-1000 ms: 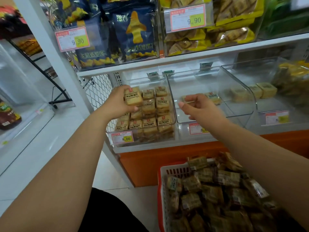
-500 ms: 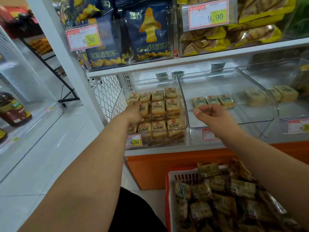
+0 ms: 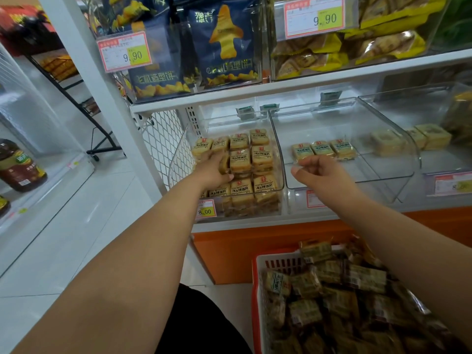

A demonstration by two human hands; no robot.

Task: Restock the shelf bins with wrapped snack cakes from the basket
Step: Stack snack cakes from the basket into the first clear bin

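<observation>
The left fingers (image 3: 221, 166) are curled among the packed cakes (image 3: 240, 159) of the left bin (image 3: 278, 159); a cake in the second row appears to be pinched or pressed into place, though the fingertips are hidden by the back of the left hand (image 3: 213, 172), so the exact hold cannot be told. The right fingers (image 3: 310, 163) are loosely curled with the thumb forward, and nothing is seen between them; the right hand (image 3: 323, 176) hangs over the front lip of the middle bin (image 3: 398, 149), just short of the three cakes (image 3: 323, 149) lined up on its floor. The placing step is judged to be in hand: one cake is being seated on the left, while a row is begun in the middle bin. Next, a return to the basket (image 3: 258, 284), low on the right and heaped with wrapped cakes, is called for, since the middle bin is mostly bare. The left bin looks nearly full, so further cakes are better set beside the row of three, label side up.
</observation>
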